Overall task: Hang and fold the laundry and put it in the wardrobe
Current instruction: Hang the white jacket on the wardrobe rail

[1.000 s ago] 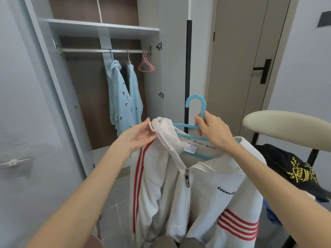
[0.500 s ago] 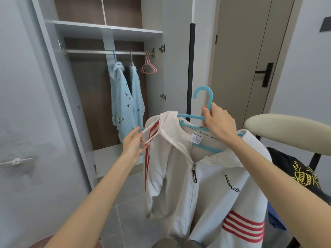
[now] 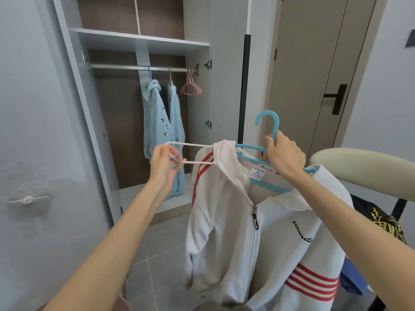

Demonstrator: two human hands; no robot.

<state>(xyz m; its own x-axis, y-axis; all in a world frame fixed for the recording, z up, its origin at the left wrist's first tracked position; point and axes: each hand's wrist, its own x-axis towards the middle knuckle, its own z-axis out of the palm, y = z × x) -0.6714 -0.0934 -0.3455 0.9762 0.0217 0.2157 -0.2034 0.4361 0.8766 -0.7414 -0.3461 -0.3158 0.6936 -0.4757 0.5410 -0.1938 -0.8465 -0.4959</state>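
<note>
One open wardrobe (image 3: 143, 41) fills the back, blue shirts (image 3: 157, 122) on its rail. Out front, the white hoodie (image 3: 280, 243) hangs on a blue hanger (image 3: 272, 124), held up in the air short of the wardrobe. Right hand (image 3: 284, 153) grips the hanger just under the hook, fingers curled round it. Left hand (image 3: 162, 164) pinches the hoodie's white drawstring (image 3: 190, 143), stretched out sideways.

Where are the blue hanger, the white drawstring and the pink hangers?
blue hanger (image 3: 267, 113), head view, top of its hook.
white drawstring (image 3: 190, 144), head view, upper strand.
pink hangers (image 3: 191, 93), head view, bottom bar.
</note>
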